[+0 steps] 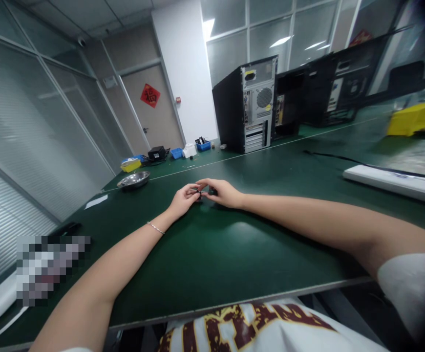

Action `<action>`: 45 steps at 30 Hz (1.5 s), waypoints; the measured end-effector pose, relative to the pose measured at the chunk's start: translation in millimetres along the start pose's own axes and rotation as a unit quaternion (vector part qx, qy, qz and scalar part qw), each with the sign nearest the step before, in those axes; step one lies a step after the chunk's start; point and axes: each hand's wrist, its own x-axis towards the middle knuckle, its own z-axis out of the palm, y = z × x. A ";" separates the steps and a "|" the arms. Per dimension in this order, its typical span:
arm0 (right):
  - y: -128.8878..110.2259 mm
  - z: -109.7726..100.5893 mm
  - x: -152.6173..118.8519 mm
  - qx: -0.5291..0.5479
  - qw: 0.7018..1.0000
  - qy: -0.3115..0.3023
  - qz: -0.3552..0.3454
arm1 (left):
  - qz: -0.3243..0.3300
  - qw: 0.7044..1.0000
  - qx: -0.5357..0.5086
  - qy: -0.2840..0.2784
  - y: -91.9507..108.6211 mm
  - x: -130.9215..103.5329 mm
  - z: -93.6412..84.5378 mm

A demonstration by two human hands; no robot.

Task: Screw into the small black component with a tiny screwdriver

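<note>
Counter: dark green top with a grey near edge. Room: window blinds along the left, a white pillar at the back, a beige door beside it bearing a red diamond-shaped sign.

Count: one small dark piece, between the two hands above the middle of the counter; too small to identify. Left grip is pinched closed on it, thumb against fingers. Right grip is curled in a loose C, fingertips meeting the left fingers; cannot tell whether it holds the piece too. One bracelet, left wrist.

Far side, left to right: one metal bowl, one yellow tray, one black box with cable, two small blue bins with a white item between them. At least two computer towers: a near one, rear panel showing, and another farther right. Right side: one yellow bin, blurred, and one white power strip.

Obstruction: fingers cover most of the piece; the near tower hides part of the glass partition behind it
</note>
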 end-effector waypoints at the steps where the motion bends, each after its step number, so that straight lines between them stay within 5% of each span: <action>1: -0.3 -0.2 0.2 0.000 1.000 0.005 -0.003 | 0.005 1.000 0.011 0.002 0.0 0.0 -0.3; 8: 2.6 -1.5 0.7 -0.029 0.999 0.038 -0.001 | 0.018 0.999 0.027 0.020 -3.2 1.1 -4.0; 28: 6.6 1.1 2.1 -0.025 1.000 0.010 -0.007 | 0.023 0.997 0.048 0.062 -2.6 2.6 -5.8; 34: 4.1 1.5 2.6 -0.083 0.993 -0.070 0.041 | -0.010 0.998 0.029 0.048 -2.8 2.9 -5.0; 38: -0.8 0.8 2.6 -0.135 0.981 -0.131 0.039 | 0.004 0.994 0.109 0.006 3.8 0.4 -2.1; 45: -2.3 0.7 2.9 -0.139 0.981 -0.130 0.028 | 0.077 0.949 0.303 -0.038 14.4 -5.2 5.5</action>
